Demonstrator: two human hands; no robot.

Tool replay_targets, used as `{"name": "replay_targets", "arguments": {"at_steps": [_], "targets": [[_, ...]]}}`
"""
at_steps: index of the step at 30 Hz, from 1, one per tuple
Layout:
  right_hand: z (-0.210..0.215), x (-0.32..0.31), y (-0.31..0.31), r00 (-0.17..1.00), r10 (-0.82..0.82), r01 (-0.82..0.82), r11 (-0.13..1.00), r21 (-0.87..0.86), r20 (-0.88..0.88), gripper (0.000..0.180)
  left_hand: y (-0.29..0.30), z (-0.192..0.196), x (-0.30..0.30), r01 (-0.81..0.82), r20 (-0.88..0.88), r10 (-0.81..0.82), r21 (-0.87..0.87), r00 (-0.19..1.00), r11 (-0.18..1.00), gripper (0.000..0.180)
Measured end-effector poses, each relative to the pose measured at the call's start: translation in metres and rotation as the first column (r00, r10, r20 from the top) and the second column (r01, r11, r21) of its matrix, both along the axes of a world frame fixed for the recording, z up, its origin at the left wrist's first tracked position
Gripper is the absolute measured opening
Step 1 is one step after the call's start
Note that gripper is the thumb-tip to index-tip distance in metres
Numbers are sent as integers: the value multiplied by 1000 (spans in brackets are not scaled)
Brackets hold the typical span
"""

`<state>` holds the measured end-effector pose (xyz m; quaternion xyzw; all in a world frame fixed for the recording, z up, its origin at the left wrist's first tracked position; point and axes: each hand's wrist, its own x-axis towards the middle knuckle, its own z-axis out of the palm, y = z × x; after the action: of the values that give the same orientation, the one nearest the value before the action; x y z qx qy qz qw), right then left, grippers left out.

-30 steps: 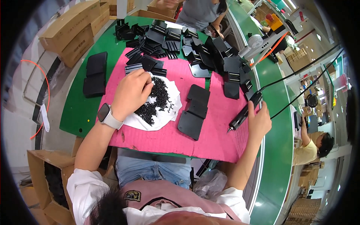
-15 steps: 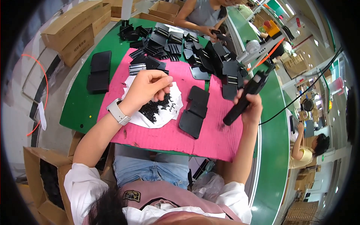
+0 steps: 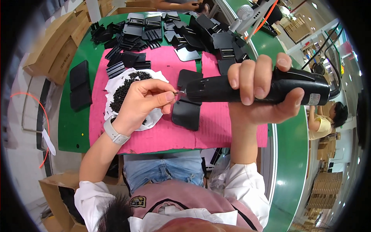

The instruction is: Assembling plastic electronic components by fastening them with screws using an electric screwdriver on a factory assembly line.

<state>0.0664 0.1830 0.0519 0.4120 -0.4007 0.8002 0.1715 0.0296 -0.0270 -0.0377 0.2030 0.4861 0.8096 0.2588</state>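
- Wrapped around the barrel of a black power screwdriver (image 3: 214, 88), the fingers of the right hand (image 3: 259, 111) were closed, with the thumb along its lower side; the tool was held nearly level, its nose toward the left.
- Thumb and forefinger of the left hand (image 3: 145, 101) were pressed together at the screwdriver's tip, pinching a tiny piece (image 3: 176, 92) too small to identify.
- Behind the screwdriver's nose, a two-panel black part (image 3: 186, 116) lay on a pink sheet (image 3: 162, 135), its middle partly hidden by the tool.
- Beyond the left hand, a pile of small black screws (image 3: 120, 94) rested on a white sheet (image 3: 155, 115), which lay on the pink one.
- Another two-panel part (image 3: 80, 85) lay farther left, directly on the green table (image 3: 65, 131).
- Many black parts were heaped (image 3: 135, 29) along the far side of the table, some overlapping the pink sheet.
- A pale watch strap (image 3: 116, 135) circled the left wrist.
- Cardboard boxes (image 3: 54, 42) stood past the table's left edge; at the top, a co-worker's arm (image 3: 174, 5) showed.
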Motion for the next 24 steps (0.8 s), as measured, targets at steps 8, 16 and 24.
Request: {"name": "replay_targets", "arguments": {"at_steps": [8, 16, 24], "targets": [[-11, 1, -4, 995, -40, 36, 999, 37, 94, 39, 1, -6, 1, -25, -11, 24, -103, 1000, 994, 10], [-10, -8, 28, 982, -67, 43, 990, 136, 177, 36, 1, 8, -5, 119, 34, -115, -367, 993, 923, 54], [-26, -15, 40, 908, -334, 240, 910, 338, 252, 34, 36, 15, -32, 115, -6, -152, -627, 988, 770, 62]]}}
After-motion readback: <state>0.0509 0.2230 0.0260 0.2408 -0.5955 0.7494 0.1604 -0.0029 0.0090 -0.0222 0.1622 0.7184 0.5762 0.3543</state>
